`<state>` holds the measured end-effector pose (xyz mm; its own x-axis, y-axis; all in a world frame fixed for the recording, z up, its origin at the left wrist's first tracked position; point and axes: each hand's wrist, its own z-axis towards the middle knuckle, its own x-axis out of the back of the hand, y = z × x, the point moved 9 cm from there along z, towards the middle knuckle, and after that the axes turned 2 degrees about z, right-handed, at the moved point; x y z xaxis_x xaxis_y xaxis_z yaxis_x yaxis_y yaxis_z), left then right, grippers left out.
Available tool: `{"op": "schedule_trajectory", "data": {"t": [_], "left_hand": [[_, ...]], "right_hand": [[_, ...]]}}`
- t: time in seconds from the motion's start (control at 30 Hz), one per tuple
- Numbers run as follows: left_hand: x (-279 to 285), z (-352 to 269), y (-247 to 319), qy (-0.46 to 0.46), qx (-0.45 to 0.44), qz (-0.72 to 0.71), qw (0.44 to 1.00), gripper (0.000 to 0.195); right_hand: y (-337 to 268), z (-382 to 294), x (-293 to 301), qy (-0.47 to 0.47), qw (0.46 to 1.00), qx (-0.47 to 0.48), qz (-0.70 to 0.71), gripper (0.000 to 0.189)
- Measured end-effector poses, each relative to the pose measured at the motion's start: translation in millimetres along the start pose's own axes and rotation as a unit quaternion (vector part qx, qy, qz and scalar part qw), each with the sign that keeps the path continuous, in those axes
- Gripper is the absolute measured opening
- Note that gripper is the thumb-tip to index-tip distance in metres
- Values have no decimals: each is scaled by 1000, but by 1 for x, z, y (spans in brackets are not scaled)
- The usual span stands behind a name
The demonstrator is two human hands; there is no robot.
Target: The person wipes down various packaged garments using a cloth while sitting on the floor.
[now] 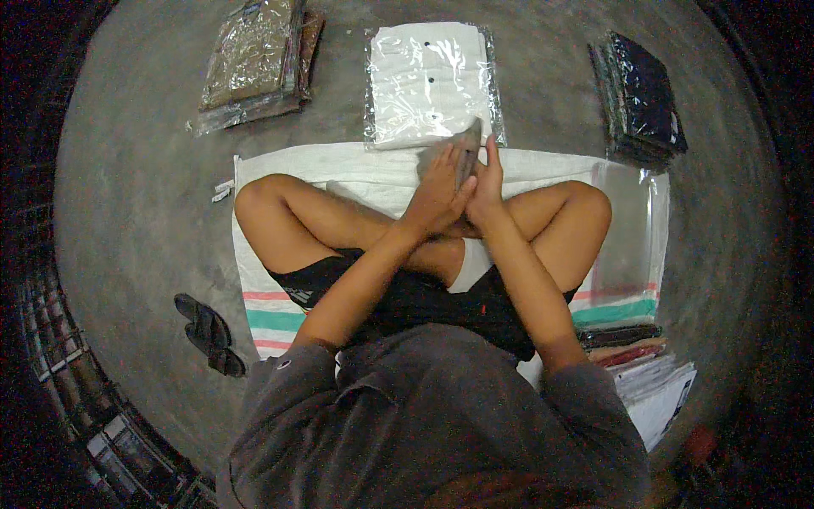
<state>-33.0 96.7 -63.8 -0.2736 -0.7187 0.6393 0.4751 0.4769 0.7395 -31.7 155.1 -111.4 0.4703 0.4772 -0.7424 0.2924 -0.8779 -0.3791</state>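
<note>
In the head view, both hands meet above my crossed legs, around a slim grey-brown folded item (pixel 469 153), apparently cloth. It stands tilted, its pointed top end rising past my fingers. My left hand (pixel 439 191) lies along its left side, fingers extended and thumb across the front. From the right, my right hand (pixel 486 188) supports it, one finger pointing up and the others partly hidden. Just beyond the hands lies a folded white buttoned shirt (pixel 420 83) in a clear plastic bag. Beneath my legs is a white woven mat (pixel 299 159) with red and green stripes.
Plastic-wrapped tan and brown garments (pixel 251 57) are stacked at far left, dark ones (pixel 645 95) at far right. A clear plastic sleeve (pixel 626 229) lies on the mat's right side. Near my right elbow sit more packets (pixel 655 388). Black sandals (pixel 206 331) rest at left.
</note>
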Motion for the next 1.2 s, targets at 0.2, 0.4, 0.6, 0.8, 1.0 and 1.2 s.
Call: {"op": "schedule_trajectory", "data": {"t": [0.2,0.4,0.6,0.8,1.0,1.2], "left_hand": [[-5,4,22,-67,-100,110,987,56],[36,5,-23,45,171,-151,973,49],[24,-11,-58,87,334,-695,631,52],[21,-4,-49,26,288,-726,624,55],[21,-7,-80,38,334,-419,844,52],[23,-6,-90,101,305,-492,809,40]], "right_hand": [[-13,-1,-11,-44,996,40,69,66],[18,12,-3,-42,992,-1,-119,65],[-14,29,12,28,895,160,-416,73],[-36,12,-8,-26,900,166,-401,42],[-52,6,-4,-14,895,196,-401,37],[-29,2,-11,-53,973,60,-218,42]]}}
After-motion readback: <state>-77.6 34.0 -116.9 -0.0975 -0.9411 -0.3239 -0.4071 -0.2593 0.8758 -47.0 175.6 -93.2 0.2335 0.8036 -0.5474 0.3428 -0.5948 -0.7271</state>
